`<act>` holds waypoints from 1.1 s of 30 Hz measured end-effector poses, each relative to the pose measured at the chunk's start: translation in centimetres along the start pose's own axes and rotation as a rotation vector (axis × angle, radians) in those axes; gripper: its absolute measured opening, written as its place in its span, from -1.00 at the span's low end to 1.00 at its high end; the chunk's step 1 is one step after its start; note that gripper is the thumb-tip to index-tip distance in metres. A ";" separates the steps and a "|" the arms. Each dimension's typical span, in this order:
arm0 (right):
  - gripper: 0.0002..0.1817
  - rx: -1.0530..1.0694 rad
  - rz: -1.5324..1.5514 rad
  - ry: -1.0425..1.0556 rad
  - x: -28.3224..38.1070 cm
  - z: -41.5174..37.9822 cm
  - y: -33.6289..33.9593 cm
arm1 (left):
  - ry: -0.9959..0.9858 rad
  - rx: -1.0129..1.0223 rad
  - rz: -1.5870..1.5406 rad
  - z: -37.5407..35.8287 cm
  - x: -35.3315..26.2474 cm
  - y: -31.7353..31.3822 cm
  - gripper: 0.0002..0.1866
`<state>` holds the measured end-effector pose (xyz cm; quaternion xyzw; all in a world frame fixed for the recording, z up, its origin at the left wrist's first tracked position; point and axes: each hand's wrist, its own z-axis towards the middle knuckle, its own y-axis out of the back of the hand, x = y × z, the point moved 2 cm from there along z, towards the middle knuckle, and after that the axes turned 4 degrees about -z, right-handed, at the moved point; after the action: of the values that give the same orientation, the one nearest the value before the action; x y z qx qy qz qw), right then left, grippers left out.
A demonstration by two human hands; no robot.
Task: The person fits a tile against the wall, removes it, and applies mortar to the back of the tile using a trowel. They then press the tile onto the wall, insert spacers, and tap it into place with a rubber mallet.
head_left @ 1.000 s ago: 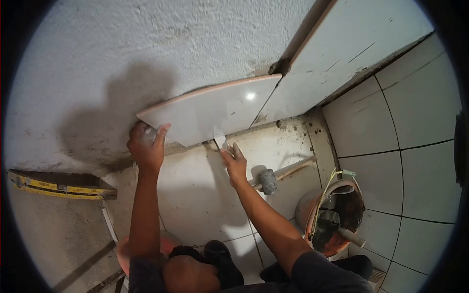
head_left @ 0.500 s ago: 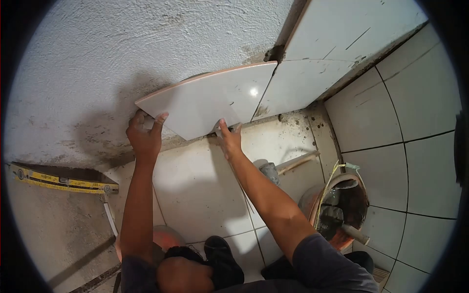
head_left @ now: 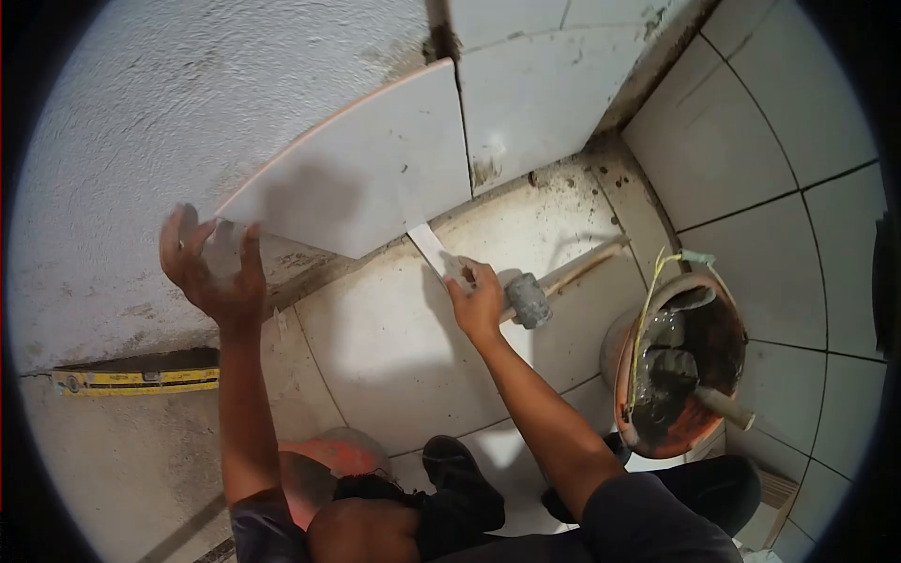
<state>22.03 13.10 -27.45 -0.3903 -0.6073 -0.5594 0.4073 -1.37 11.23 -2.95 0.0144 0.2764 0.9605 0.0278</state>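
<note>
A white wall tile (head_left: 366, 169) leans against the rough wall, its right edge beside a tile (head_left: 544, 103) on the same wall. My left hand (head_left: 221, 277) is at the left corner of the leaning tile, fingers spread and apart around that corner. Low on the floor, my right hand (head_left: 479, 302) pinches a flat white strip (head_left: 429, 248), whose far end reaches the lower edge of the leaning tile. Just right of this hand lies a mallet with a grey head (head_left: 529, 301) and wooden handle.
At right stands an orange bucket (head_left: 627, 413) with wet grey mix and a wooden-handled tool (head_left: 725, 407). A yellow spirit level (head_left: 141, 380) lies at left. Another orange container (head_left: 352, 455) is by my knee. Dark-jointed tiles (head_left: 741, 141) cover the right wall.
My right hand has dropped away from the tile's lower edge, drawing back toward me with the white strip. My left hand's fingers have spread at the corner. The camera view has shifted.
</note>
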 end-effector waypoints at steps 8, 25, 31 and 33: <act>-0.45 0.129 -0.359 0.288 0.3 -5.6 3.9 | -0.213 0.179 0.129 3.7 -3.4 -3.2 -0.60; -0.42 0.326 -0.547 0.030 -0.1 -2.2 1.0 | 1.292 0.628 -0.476 -13.5 -2.3 -2.7 -0.81; -0.40 0.354 -0.733 0.062 -0.7 -1.5 0.9 | 1.930 0.577 -0.979 -23.9 -7.5 -10.9 -0.72; -0.42 0.388 -0.795 0.086 -0.9 -1.3 0.8 | 1.952 0.500 -0.995 -24.4 -7.6 -13.2 -0.70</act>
<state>23.20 11.85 -27.92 -0.0191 -0.7865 -0.5639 0.2511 5.72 8.96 -30.69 -0.8507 0.3399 0.3602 0.1761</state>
